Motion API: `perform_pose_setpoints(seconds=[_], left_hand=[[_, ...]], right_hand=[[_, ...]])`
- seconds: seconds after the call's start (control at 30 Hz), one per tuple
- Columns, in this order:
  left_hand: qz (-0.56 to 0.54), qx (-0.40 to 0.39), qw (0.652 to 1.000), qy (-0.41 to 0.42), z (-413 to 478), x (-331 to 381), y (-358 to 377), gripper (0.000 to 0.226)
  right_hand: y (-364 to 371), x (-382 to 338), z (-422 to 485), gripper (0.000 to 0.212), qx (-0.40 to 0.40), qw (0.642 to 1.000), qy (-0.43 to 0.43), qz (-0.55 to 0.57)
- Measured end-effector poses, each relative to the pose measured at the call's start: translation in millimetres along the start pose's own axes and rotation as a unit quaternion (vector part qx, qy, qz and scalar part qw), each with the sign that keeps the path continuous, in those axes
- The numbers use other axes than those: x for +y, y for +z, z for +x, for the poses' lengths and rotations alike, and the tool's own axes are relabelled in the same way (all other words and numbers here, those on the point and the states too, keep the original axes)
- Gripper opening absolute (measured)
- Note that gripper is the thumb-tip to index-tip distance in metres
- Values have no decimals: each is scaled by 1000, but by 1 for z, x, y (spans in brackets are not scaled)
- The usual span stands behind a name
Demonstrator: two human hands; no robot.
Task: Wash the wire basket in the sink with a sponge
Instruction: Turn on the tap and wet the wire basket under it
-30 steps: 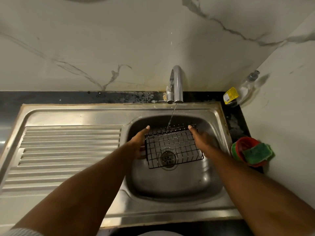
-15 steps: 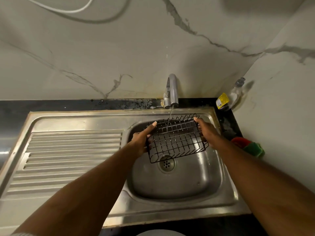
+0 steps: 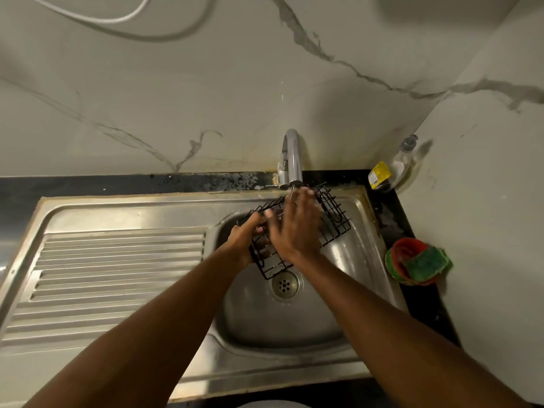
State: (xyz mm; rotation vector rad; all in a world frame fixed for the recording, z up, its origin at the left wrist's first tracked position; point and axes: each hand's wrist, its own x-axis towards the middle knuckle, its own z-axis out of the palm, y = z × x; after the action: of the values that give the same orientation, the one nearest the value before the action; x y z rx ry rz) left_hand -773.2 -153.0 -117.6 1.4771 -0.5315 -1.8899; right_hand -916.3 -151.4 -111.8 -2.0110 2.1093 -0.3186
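Slipping is the main danger here. The wire basket (image 3: pixel 335 219) hangs tilted over the sink (image 3: pixel 279 322), at its back edge under the tap (image 3: pixel 293 154). Only the left hand (image 3: pixel 244 240) carries it, fingers curled round its left end. The right hand (image 3: pixel 294 228) lies flat on the wires, fingers straight and close together, gripping nothing. Wet wire held by one hand may twist out and drop onto the drain (image 3: pixel 284 285). The sponge (image 3: pixel 426 260) sits in the red bowl (image 3: pixel 401 248) at the worktop's right edge, so reaching for it leaves the basket on one hand.
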Motion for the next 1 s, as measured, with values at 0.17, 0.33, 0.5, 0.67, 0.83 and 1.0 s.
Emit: perform_pose_setpoints(seconds=[0.17,0.33,0.5,0.67,0.83,1.0], left_hand=[[-3,-2,1000,-8,7,0,-19,60],[13,12,1000,0,6,-2,-44,40],[2,10,1000,4,7,-10,-34,45],[-37,-6,999,-22,10,-23,-25,57],[15,11,1000,-12,10,-24,-43,57],[20,8,1000,5,11,-13,-39,49]], right_hand=[[-6,-13,4,64,-79,958,-275,-4],[-14,66,46,70,-62,997,-47,-5],[-5,34,21,88,-30,994,100,12],[20,-33,-38,75,-67,988,-140,-12],[6,34,-4,72,-69,977,-199,-45],[-4,58,26,81,-79,995,64,-12]])
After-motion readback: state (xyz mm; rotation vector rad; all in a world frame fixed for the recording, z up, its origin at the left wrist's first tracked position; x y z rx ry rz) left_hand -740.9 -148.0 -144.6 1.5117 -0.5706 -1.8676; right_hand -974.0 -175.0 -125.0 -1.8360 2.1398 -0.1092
